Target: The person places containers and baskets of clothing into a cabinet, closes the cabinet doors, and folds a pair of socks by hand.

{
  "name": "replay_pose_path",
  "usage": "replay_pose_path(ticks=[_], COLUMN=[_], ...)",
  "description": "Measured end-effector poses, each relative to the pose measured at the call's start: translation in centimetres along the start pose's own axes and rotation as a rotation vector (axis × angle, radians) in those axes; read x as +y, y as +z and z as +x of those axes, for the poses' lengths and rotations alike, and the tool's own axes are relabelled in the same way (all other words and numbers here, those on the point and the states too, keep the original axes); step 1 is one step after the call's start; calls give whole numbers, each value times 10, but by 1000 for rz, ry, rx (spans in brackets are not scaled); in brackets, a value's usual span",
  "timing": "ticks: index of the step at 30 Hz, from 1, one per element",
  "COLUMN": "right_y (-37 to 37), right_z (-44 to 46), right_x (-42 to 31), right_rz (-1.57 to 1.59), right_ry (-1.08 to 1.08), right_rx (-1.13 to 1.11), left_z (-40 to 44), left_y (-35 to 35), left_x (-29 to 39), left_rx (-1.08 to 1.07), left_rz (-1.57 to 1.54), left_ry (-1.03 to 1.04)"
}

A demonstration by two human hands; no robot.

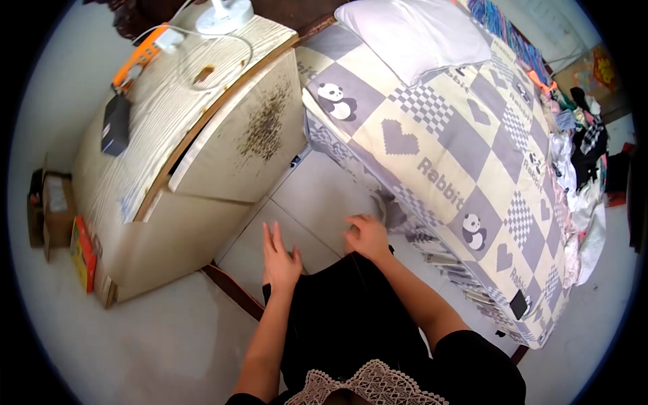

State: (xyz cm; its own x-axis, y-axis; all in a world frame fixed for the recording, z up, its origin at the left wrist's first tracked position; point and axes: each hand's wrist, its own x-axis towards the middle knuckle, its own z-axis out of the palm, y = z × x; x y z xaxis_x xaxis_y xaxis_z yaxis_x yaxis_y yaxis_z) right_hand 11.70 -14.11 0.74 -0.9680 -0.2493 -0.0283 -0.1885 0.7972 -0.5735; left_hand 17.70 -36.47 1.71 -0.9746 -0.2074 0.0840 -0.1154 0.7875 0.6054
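Observation:
My left hand (281, 260) is above my lap with its fingers stretched out and nothing in it. Just to its right, my right hand (366, 236) hovers over the edge of my black clothing (337, 304), fingers loosely bent and apart, holding nothing I can see. Beyond the left hand stands a pale wooden cabinet (196, 229) with a cluster of dark spots on its front. Nearest to the right hand is the side of a bed, covered by a checked bedspread (442, 175) with pandas, hearts and the word "Rabbit".
On the cabinet top are a white lamp base (225, 17), an orange power strip (140, 55), a loose cable and a black box (116, 125). A pillow (415, 37), a dark flat rectangle (518, 305) and piled clothes (580, 175) lie on or along the bed. Cardboard boxes (59, 209) stand far left.

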Motion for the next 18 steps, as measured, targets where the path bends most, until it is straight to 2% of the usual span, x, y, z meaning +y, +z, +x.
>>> replay_pose_path(ticks=[2,4,5,9,11,14,15,17,18], right_y=[-6,-9,-12,-17,-22,-23,-24,-37,-46], right_z=[9,21,29,44,44,26,17,-7,-21], right_x=[13,20,22,14,4,0,-3,-16,-22], right_rz=[260,265,270,266,260,241,224,231,203], right_ry=[153,173,183,142,185,259,272,284,280], right_rx=[44,-22,-78,-98,-131,-119,-106,-45,-82], left_z=[17,32,40,51,53,42,36,29,31], left_y=[3,4,9,17,9,-10,-18,-38,-49], left_x=[4,3,0,3,10,13,15,24,34], left_rx=[-106,-245,-246,-313,-477,-557,-562,-617,-629], left_rz=[18,41,37,30,45,-18,-14,185,194], left_ry=[-29,-107,-101,-127,-207,-225,-209,-126,-97])
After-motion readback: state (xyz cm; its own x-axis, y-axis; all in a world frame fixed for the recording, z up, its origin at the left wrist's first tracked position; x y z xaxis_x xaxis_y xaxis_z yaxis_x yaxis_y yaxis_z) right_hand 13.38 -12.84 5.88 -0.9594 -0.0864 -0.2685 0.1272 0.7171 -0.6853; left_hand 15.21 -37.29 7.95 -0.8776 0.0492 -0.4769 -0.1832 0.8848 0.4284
